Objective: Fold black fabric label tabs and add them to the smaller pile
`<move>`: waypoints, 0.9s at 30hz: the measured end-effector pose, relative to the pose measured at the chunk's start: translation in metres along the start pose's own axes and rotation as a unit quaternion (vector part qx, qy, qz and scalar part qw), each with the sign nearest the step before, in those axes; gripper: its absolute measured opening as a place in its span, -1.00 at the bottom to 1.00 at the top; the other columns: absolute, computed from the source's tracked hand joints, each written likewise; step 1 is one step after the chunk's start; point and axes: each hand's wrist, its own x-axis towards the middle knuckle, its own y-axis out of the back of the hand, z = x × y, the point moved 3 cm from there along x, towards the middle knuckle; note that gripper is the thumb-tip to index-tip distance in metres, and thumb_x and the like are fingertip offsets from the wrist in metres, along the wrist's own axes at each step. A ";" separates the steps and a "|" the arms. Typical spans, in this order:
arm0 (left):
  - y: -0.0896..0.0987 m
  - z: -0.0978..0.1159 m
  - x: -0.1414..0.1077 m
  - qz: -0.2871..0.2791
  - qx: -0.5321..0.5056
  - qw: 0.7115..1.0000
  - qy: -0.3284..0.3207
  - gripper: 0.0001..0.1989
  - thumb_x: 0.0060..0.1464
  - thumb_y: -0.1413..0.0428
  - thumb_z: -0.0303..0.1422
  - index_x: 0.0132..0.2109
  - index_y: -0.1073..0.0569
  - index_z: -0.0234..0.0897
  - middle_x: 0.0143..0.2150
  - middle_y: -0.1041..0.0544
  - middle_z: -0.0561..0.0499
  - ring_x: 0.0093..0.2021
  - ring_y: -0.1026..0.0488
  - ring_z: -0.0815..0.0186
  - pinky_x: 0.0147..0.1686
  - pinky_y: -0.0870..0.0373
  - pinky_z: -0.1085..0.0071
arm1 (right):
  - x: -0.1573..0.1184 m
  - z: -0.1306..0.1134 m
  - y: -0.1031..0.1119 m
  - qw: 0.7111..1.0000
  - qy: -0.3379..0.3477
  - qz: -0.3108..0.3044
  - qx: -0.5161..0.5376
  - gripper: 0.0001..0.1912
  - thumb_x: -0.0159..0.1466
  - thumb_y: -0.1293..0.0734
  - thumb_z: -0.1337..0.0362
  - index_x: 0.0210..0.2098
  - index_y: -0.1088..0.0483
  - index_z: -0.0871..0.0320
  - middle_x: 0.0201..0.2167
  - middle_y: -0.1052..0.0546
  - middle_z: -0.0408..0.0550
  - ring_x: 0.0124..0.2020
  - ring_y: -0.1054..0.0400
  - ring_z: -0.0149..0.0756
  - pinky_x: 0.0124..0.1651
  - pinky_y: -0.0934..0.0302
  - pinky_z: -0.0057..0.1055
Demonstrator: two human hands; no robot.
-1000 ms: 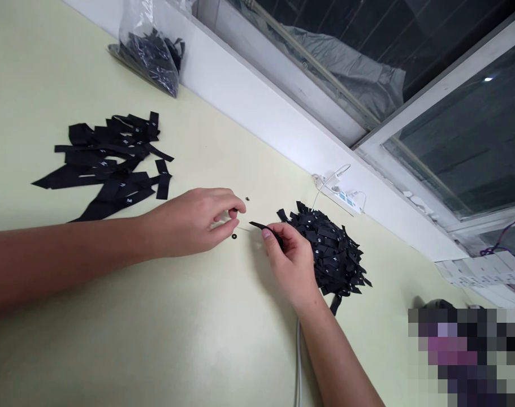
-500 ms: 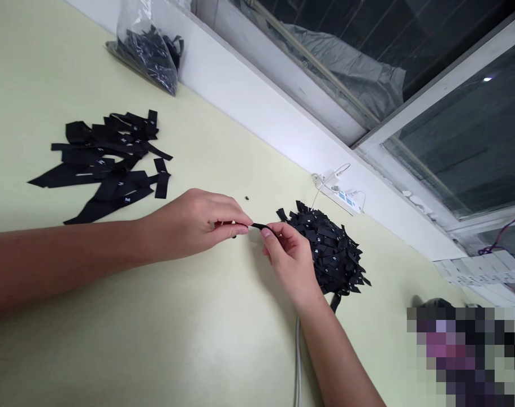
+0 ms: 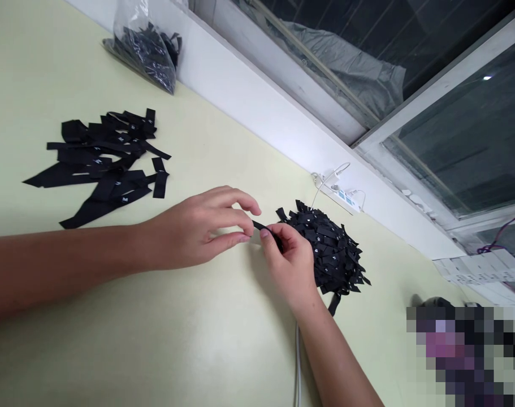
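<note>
"Left hand (image 3: 200,229) and right hand (image 3: 291,257): how are yours posed above the pale yellow-green tabletop (image 3: 176,339)?"

"I hold my left hand with its fingers loosely spread and its thumb apart from them, palm side toward my right. My right pinches a narrow strip of black fabric (image 3: 261,226) between thumb and fingers."

"Where does that strip sit?"

"Between my two hands, its free end pointing at my left fingertips. I cannot tell whether they touch it; part of the strip is hidden in my right hand."

"And the material around you?"

"Just beyond my right hand rises a dense heap of short black fabric strips (image 3: 333,251), many with small white marks. Well apart, past my left forearm, lies a looser, flatter spread of longer black fabric strips (image 3: 113,147), some also marked in white. Behind that spread, against a white wall panel (image 3: 240,93), stands a clear plastic bag (image 3: 149,56) with dark pieces inside."

"What else frames the scene?"

"Near the heap, a white power strip (image 3: 344,196) with plugs lies by the panel. A pale cable (image 3: 298,362) runs beside my right forearm. Above are white-framed windows (image 3: 473,113), dark outside; at lower right, a dark and purple shape (image 3: 450,347) is pixelated."
</note>
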 end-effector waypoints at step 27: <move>-0.004 -0.002 0.002 -0.010 -0.048 0.994 0.095 -0.96 0.17 -0.19 -0.45 -0.27 -0.51 -0.24 -0.34 -0.60 0.13 -0.37 -0.48 0.44 -0.39 -0.34 0.52 | -0.005 -0.006 -0.006 0.992 0.031 -0.099 0.071 -0.86 0.37 -0.36 0.20 -0.22 -0.55 0.08 -0.34 -0.53 -0.10 -0.33 -0.38 -0.31 -0.28 -0.25 -0.34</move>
